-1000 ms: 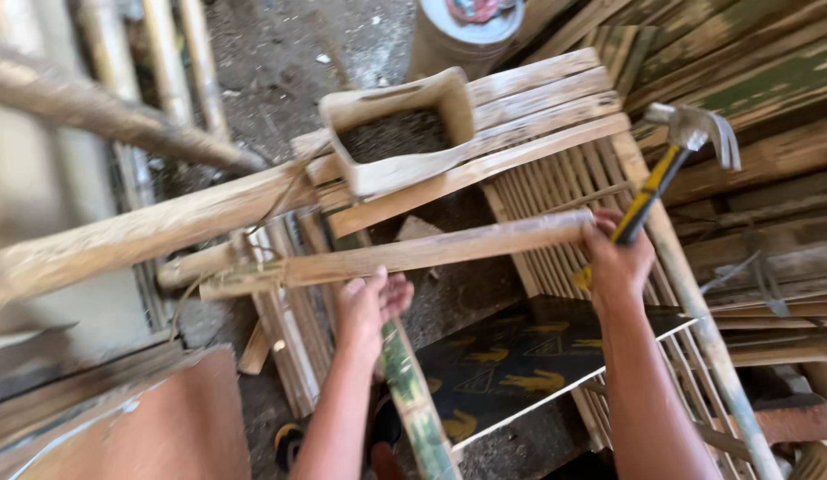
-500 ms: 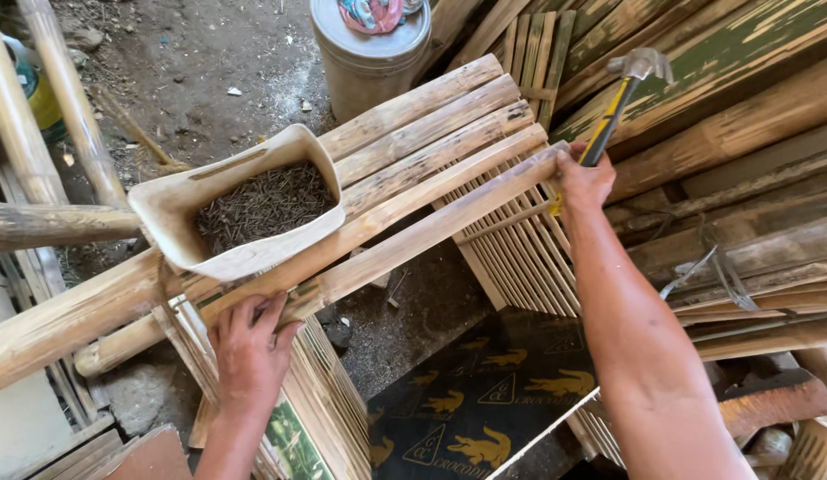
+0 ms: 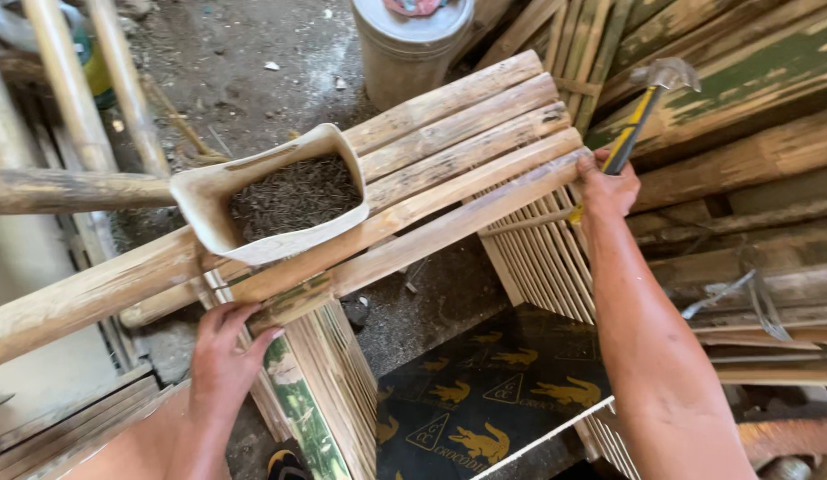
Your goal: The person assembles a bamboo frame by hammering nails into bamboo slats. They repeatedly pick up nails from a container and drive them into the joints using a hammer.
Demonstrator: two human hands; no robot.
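Note:
My left hand (image 3: 222,347) presses on the near end of a loose bamboo slat (image 3: 413,242), which lies against a row of slats (image 3: 458,116) forming a slanted bench top. My right hand (image 3: 604,187) steadies the slat's far end while gripping a hammer (image 3: 640,102) with a yellow-and-black handle, its steel head raised to the upper right. A cream cut-open plastic container (image 3: 280,200) filled with small dark nails sits on the slats just beyond my left hand.
A grey lidded bucket (image 3: 411,40) stands on the dirt floor behind the bench. Bamboo poles (image 3: 67,191) lie at left, split bamboo planks (image 3: 742,80) pile at right. A slatted panel (image 3: 538,258) and a dark printed mat (image 3: 484,400) sit below.
The view shifted and the loose slat now lies tight against the bench slats. My left hand slid to its near end. The hammer stays raised in my right hand.

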